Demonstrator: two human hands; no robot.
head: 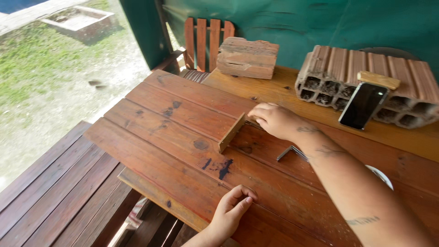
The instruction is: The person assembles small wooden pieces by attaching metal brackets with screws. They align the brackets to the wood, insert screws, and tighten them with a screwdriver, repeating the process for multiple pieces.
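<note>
My right hand (274, 120) rests palm down on a reddish wooden panel (183, 137) made of joined planks, its fingertips against the end of a small upright wooden strip (231, 133). My left hand (231, 211) lies on the panel's near edge with fingers loosely curled, holding nothing. A metal L-shaped bracket (287, 152) lies on the panel just under my right forearm.
A hollow clay brick (366, 82) stands at the back right with a dark phone (362, 105) leaning on it under a small wood block (378, 80). A weathered wood block (247, 57) sits at the back. A slatted bench (55, 192) lies lower left.
</note>
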